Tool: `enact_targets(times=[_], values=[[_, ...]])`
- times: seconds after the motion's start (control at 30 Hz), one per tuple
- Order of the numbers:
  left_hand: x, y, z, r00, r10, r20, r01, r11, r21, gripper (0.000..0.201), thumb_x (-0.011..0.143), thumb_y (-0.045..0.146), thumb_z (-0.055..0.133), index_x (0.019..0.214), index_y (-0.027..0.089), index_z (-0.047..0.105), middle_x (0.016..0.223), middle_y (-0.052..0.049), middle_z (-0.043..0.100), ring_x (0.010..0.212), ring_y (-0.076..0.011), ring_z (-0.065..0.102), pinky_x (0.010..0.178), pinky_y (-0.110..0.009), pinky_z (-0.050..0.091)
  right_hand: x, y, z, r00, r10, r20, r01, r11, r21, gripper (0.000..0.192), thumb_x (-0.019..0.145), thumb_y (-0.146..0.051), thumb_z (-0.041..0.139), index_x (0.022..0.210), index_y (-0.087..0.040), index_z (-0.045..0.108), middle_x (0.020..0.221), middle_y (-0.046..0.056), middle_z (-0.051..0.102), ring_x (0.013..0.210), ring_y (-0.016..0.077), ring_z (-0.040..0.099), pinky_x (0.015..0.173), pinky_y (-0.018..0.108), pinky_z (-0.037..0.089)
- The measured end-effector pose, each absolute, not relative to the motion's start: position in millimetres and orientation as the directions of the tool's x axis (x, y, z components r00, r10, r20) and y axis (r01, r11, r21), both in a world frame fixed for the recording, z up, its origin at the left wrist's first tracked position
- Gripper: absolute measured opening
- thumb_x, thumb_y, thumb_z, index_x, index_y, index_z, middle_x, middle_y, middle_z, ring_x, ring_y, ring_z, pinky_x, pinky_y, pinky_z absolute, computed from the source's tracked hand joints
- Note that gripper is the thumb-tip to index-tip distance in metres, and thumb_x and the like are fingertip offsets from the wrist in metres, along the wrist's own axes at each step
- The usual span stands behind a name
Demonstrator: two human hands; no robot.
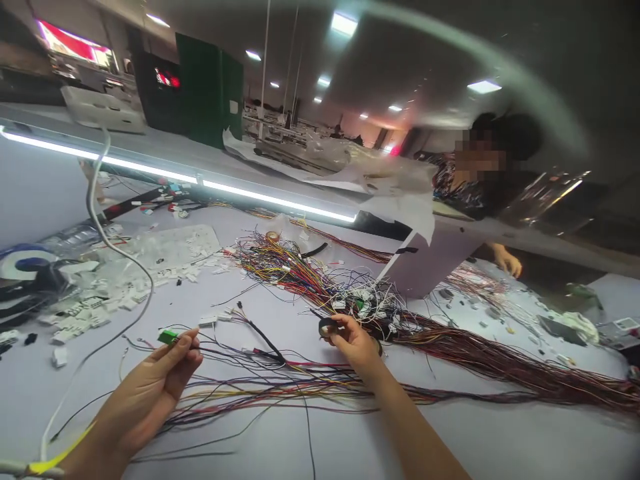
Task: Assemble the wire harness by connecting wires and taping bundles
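Note:
Between the thumb and fingers of my left hand is a small green connector, with dark wires running from it to the right. My right hand is closed on a small roll of black tape, held above the table. Under and between both hands lies a loose wire harness of black, red, yellow and purple strands. A white connector and a black-wrapped branch of it lie just right of my left hand.
A thick wire bundle stretches across the right side. White connectors are scattered at left, near a blue-and-white roll. A lit strip lamp runs under the shelf. A white cable hangs at left. Another person's hand is beyond the divider.

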State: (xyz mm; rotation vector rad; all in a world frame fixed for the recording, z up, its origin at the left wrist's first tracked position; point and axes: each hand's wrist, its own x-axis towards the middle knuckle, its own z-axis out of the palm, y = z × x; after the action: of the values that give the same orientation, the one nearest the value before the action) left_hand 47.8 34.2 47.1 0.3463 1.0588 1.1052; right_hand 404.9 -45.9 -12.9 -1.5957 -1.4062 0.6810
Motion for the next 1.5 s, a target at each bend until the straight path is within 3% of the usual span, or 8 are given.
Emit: enact_targets(times=[0.1,0.23,0.5,0.63,1.03,1.2,1.37,1.5], values=[[45,33,46,0.084,0.868,-0.489,-0.56,0.447,0.697,0.021,0.084,0.001,0.056,0.076,0.015,0.07,0.072,0.001,0.064,0.056,-0.0063,0.062,0.057,-0.014,0.059,404,-40,-16,0.092,0.981,0.173,0.565,0.092,-0.82,0.017,0.077,-0.017,0.055,0.093,-0.021,0.059,0.103,0.005,0.069,0.113,0.0229,0.058,0.1,0.044,0.041],[41,34,45,0.054,0.88,-0.473,-0.48,0.438,0.76,0.014,0.077,0.003,0.067,0.069,0.015,0.069,0.067,0.001,0.062,0.056,-0.0073,0.06,0.058,-0.015,0.059,411,-49,-7,-0.007,0.978,0.206,0.778,0.135,-0.614,0.034,0.064,-0.005,0.045,0.091,-0.022,0.055,0.111,0.005,0.066,0.126,0.0233,0.047,0.104,0.046,0.035],[37,35,42,0.142,0.908,-0.394,-0.445,0.414,0.794,0.009,0.067,0.014,0.078,0.072,0.014,0.07,0.066,0.0,0.059,0.062,-0.0113,0.058,0.059,-0.021,0.06,386,-51,4,0.061,0.973,0.223,0.951,0.011,-0.31,0.013,0.083,-0.033,0.061,0.091,-0.023,0.061,0.084,0.004,0.064,0.084,0.0232,0.057,0.077,0.036,0.041],[34,35,39,0.156,0.908,-0.388,-0.416,0.417,0.808,0.014,0.066,0.018,0.081,0.074,0.014,0.071,0.07,-0.001,0.061,0.066,-0.0122,0.059,0.063,-0.022,0.061,373,-46,1,-0.006,0.966,0.257,0.973,0.065,-0.22,0.014,0.086,-0.022,0.058,0.099,-0.024,0.063,0.089,0.004,0.066,0.087,0.0238,0.056,0.077,0.035,0.039],[30,33,38,0.172,0.913,-0.371,-0.376,0.409,0.831,0.025,0.059,0.028,0.087,0.074,0.015,0.072,0.071,0.002,0.058,0.065,-0.0091,0.056,0.064,-0.018,0.058,365,-31,-4,-0.154,0.962,0.224,0.897,0.231,-0.378,0.044,0.069,0.006,0.046,0.098,-0.022,0.064,0.089,0.003,0.062,0.088,0.0186,0.056,0.08,0.03,0.042],[33,35,40,0.17,0.91,-0.379,-0.422,0.414,0.806,0.025,0.059,0.028,0.088,0.074,0.015,0.072,0.073,0.001,0.061,0.067,-0.0099,0.06,0.07,-0.02,0.059,364,-26,-6,-0.148,0.953,0.265,0.84,0.263,-0.475,0.03,0.079,-0.006,0.053,0.103,-0.022,0.06,0.092,0.004,0.063,0.091,0.0209,0.057,0.084,0.036,0.044],[37,35,38,0.2,0.909,-0.365,-0.429,0.416,0.802,0.021,0.063,0.026,0.085,0.075,0.015,0.073,0.08,-0.001,0.065,0.076,-0.0116,0.063,0.079,-0.022,0.056,312,-12,25,-0.195,0.894,0.403,0.588,0.435,-0.682,0.023,0.089,-0.017,0.052,0.111,-0.023,0.049,0.103,0.006,0.062,0.092,0.0183,0.06,0.084,0.035,0.048],[40,31,40,0.253,0.924,-0.285,-0.424,0.371,0.826,0.012,0.071,0.021,0.078,0.081,0.017,0.073,0.084,0.0,0.067,0.083,-0.0123,0.063,0.088,-0.024,0.052,258,1,64,-0.354,0.797,0.489,0.497,0.603,-0.624,0.022,0.087,-0.014,0.053,0.107,-0.023,0.051,0.098,0.005,0.063,0.091,0.0185,0.058,0.082,0.035,0.047]])
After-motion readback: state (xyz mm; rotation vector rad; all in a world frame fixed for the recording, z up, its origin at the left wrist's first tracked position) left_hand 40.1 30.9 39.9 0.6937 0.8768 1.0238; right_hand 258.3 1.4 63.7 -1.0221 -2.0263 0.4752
